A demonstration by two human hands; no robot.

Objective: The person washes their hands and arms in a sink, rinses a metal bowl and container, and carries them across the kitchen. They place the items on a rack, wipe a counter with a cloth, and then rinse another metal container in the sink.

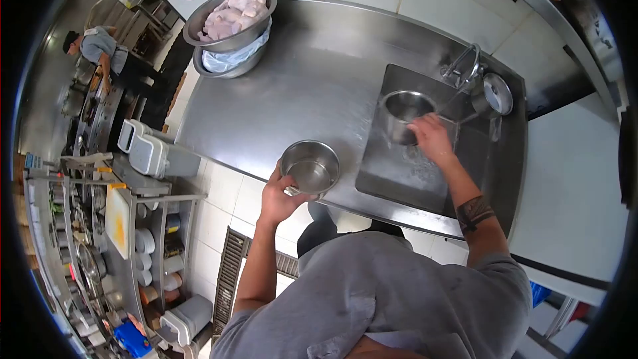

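My left hand [278, 198] grips a round steel pot [311, 167] by its near left side, at the counter's front edge. The pot is tilted toward me; its inside shows bare metal. My right hand [430, 136] has its fingers curled at the right rim of a second steel pot [399, 125], which stands upright over the dark board or sink cover [392, 171]. The undersides of the fingers are hidden. Behind that hand is a faucet [465, 70], with a round metal lid or pan [497, 93] beside it.
Raw poultry [236, 13] fills a steel bowl [194, 30] at the counter's far left, above another bowl with a plastic bag. White bins [156, 153] and a shelf rack [159, 226] stand to the left. Another person [109, 53] works at a far station.
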